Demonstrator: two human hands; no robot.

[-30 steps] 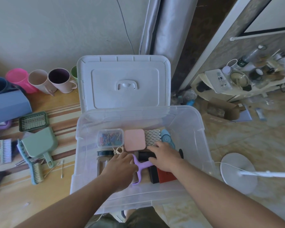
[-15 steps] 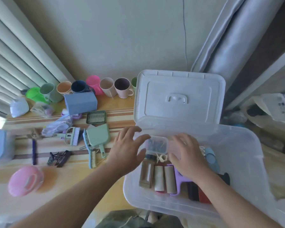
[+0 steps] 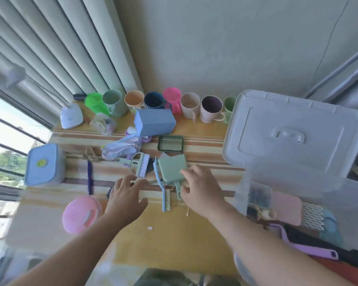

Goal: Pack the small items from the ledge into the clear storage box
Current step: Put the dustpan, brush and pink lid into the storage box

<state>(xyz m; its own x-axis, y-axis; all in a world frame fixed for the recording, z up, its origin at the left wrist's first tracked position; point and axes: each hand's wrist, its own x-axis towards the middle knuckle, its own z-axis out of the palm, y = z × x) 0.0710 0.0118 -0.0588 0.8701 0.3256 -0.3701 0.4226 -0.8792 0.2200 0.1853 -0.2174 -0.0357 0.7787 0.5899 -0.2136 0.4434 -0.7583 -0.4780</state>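
**Both hands over the ledge items, nothing held**

The right hand (image 3: 198, 189) is seen spread wide, fingers relaxed, poised over the handle end of the green dustpan (image 3: 172, 168); contact cannot be confirmed owing to blur. The left hand (image 3: 127, 196) is likewise seen wide, fingers extended toward 12 o'clock, with its fingertips near a thin metal item that is too blurred to identify. Nothing is gripped by either hand.

Between the two hands a light blue brush (image 3: 163, 194) is noted, lying lengthwise with its bristles toward 6 o'clock, just beside the dustpan. At 12 o'clock from the left hand a small brush with lilac bristles (image 3: 140, 166) is recorded. A dark green grid tray (image 3: 170, 143) lies at 12 o'clock from the dustpan, and a blue rectangular box (image 3: 154, 122) beyond it. A row of mugs (image 3: 190, 105) is lined along the wall at the far edge of the ledge (image 3: 174, 234). At 9 o'clock from the left hand a pink round case (image 3: 81, 214) and a dark blue pen (image 3: 89, 176) are observed.

At 3 o'clock from the right hand stands the clear storage box (image 3: 243, 195), already part-filled, with its lid (image 3: 293, 139) propped upright at its far side.
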